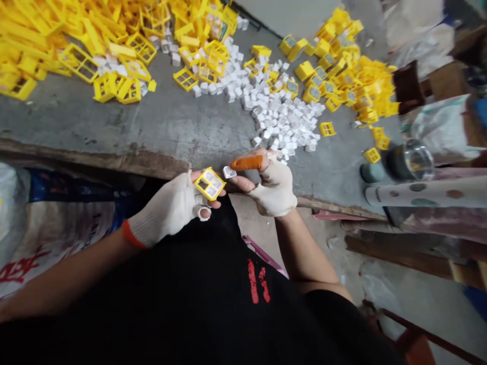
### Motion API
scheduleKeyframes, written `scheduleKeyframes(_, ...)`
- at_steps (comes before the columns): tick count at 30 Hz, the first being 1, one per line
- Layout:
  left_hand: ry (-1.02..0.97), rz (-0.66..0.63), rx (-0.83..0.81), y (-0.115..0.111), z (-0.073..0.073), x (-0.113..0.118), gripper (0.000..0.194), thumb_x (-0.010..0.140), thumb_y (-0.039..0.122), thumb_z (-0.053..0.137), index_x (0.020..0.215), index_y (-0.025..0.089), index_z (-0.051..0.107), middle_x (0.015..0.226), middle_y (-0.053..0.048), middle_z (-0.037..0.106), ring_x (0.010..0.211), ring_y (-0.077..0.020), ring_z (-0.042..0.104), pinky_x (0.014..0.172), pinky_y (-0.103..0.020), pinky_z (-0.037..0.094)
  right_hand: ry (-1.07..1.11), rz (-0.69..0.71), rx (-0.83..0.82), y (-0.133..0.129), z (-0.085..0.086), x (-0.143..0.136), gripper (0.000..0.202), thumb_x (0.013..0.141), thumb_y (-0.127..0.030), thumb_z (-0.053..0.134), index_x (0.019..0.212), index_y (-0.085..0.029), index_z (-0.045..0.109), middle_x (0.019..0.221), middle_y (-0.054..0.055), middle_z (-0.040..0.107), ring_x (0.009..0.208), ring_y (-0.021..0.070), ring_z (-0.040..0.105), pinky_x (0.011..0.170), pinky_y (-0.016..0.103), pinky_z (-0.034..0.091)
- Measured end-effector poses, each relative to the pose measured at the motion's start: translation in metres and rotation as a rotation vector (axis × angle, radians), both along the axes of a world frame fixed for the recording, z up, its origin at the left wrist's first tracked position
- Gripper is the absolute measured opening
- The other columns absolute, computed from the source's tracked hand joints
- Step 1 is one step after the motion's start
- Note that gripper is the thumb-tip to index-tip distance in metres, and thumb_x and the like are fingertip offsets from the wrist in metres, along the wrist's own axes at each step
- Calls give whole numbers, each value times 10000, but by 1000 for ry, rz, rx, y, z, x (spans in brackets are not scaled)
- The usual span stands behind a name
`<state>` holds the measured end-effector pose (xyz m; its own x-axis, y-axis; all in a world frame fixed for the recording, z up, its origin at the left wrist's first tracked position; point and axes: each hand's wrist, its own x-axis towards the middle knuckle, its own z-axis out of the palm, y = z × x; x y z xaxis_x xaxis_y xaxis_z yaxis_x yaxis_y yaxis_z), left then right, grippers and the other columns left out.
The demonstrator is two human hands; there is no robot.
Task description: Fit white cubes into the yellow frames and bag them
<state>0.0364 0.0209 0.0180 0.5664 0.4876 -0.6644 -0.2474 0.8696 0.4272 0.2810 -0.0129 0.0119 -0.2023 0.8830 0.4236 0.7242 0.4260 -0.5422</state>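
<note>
At the near edge of a gray table (152,126), gloved L hand (173,205) holds a yellow frame (211,184), fingers (215,204) half curled round it; clear panes (215,178) fill part of it, w/ 1 opening dark. Gloved R hand (276,185), thumb (245,183) & orange-covered forefinger (247,162) almost together, pinches a small clear block (229,172) just beside the frame; can't tell if the 2 touch. Mid-table: pile of whitish blocks (285,121). Table's far L: heap of yellow pcs. (45,30); table's R: 2nd yellow heap (353,76), some pcs. w/ panes.
</note>
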Motion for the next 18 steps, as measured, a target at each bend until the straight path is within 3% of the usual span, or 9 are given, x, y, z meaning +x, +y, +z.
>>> scheduleKeyframes(4,-111,-106,-34,-4,1,-6,388,1136,376,407,1103,141,713,818,-119,732,607,-230,698,474,-259,476,-127,304,101,3,11,-24,384,1176,-540,558,1136,-309,861,1076,35,879,985,242,761,977,461,556)
scheduleKeyframes(7,-171,-144,-17,-10,-3,-14,335,1115,382,477,1032,149,703,826,-123,736,617,-222,705,483,-250,482,-178,407,159,5,12,-30,421,1203,-490,489,1167,-308,867,1167,38,881,1042,236,754,959,449,549)
scheduleKeyframes(12,-52,-101,-31,-10,-8,-18,179,1015,327,672,1004,164,747,830,-121,760,613,-225,719,472,-251,498,-257,487,-28,3,17,-20,315,1148,-457,614,1319,-344,854,1404,57,848,1160,271,753,985,476,546)
scheduleKeyframes(13,-1,-76,-30,-6,-7,-18,152,982,308,710,985,163,754,829,-124,765,614,-227,723,474,-254,509,-239,453,-67,7,18,-12,318,1141,-454,627,1353,-358,843,1396,49,852,1155,268,763,997,474,559)
scheduleKeyframes(15,77,-12,2,3,-1,-16,143,900,292,786,944,157,771,826,-127,774,608,-231,723,468,-264,525,-144,253,-81,25,19,13,332,1131,-441,631,1372,-352,840,1327,48,870,1130,258,786,1008,455,594)
scheduleKeyframes(18,103,79,103,19,9,-17,265,785,332,886,968,151,821,855,-132,799,620,-234,721,468,-278,550,-73,-277,-83,76,20,68,317,1080,-338,637,1273,-278,881,1222,68,881,1136,269,800,1041,446,626)
